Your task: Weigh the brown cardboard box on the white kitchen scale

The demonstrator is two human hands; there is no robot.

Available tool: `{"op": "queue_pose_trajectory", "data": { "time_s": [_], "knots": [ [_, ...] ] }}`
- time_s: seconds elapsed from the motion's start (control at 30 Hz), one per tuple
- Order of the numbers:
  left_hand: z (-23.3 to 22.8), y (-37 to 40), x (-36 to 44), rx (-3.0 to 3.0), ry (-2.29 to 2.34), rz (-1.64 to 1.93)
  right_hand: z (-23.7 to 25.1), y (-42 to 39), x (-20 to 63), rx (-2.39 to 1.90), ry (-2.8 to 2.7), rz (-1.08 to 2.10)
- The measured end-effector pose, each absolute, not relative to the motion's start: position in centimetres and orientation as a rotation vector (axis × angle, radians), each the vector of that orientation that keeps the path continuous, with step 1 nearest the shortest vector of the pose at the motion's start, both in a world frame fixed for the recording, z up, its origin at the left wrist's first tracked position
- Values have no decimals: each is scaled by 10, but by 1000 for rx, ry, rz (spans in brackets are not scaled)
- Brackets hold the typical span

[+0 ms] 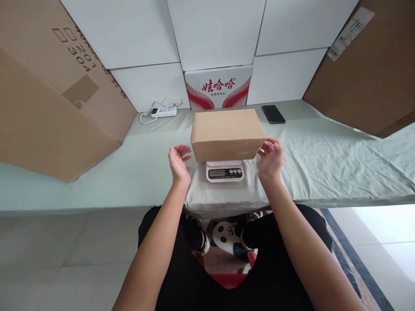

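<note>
A closed brown cardboard box (228, 125) rests on a small white digital kitchen scale (225, 173), hiding the weighing platform. The scale's display and several round buttons face me, but I cannot read any number. Just left of the box is my left hand (179, 164), fingers loosely curved and apart from the cardboard, holding nothing. At the box's right front corner is my right hand (271, 160), its fingers bent beside the edge. Whether those fingertips touch the box I cannot tell; the hand does not grip it.
A black phone (273, 114) lies behind the box to the right. At the back left sits a white power strip (164, 112) with its cord. White boxes (145, 84) and a red-and-white carton (218, 88) line the rear. Large cardboard sheets (58, 99) flank the green cloth-covered table (142, 172).
</note>
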State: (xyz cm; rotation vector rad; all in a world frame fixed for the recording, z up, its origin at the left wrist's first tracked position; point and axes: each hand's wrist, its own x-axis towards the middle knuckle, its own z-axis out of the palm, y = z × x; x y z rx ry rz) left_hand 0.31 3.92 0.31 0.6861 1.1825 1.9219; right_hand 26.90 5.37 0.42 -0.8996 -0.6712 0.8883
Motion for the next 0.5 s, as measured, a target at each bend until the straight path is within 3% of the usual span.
{"op": "queue_pose_trajectory", "data": {
  "time_s": [0.3,0.5],
  "knots": [
    [0,41,10,891,920,1618,-11,45,254,-1008,-1212,812],
    [4,45,15,995,884,1565,-2,50,250,-986,-1258,798]
  ]
}}
